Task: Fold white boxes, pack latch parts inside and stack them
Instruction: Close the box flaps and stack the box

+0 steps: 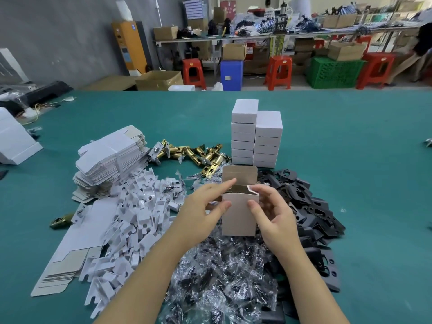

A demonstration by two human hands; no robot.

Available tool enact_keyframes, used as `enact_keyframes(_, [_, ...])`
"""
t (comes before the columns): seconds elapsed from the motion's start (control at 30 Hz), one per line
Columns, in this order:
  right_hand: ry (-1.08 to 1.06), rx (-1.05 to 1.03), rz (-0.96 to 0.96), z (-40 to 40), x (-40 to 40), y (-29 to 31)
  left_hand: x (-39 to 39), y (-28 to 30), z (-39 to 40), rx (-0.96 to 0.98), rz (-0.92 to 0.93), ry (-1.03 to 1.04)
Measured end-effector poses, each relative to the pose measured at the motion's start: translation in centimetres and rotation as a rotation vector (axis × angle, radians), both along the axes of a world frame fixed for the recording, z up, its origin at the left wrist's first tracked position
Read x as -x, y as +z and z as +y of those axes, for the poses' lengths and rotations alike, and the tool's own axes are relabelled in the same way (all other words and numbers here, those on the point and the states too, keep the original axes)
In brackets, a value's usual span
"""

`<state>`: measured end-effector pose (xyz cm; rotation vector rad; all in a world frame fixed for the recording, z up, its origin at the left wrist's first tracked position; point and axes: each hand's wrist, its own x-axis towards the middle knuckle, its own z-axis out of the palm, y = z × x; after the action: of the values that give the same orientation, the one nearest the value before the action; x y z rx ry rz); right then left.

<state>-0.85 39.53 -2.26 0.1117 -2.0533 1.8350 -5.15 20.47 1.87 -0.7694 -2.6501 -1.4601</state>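
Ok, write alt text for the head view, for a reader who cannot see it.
Two bare hands, left hand and right hand, hold a half-folded box, top flap open, over a green table. Around it lie flat box blanks, brass latches, black plates, bagged screws and two stacks of closed white boxes.

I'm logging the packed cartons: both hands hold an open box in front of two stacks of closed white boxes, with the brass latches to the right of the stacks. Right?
Not quite: the head view shows the brass latches left of the stacked closed white boxes. Both hands, left and right, do hold the open cardboard box.
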Motion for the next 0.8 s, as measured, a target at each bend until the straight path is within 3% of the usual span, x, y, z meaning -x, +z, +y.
enact_keyframes(0.6, [0.043,0.112,-0.043,-0.4,-0.5,1.1,0.2,1.1,1.9,-0.500,-0.295,0.223])
enact_keyframes(0.8, [0.030,0.167,-0.032,-0.3,-0.5,1.2,0.1,1.9,1.8,-0.429,-0.384,0.058])
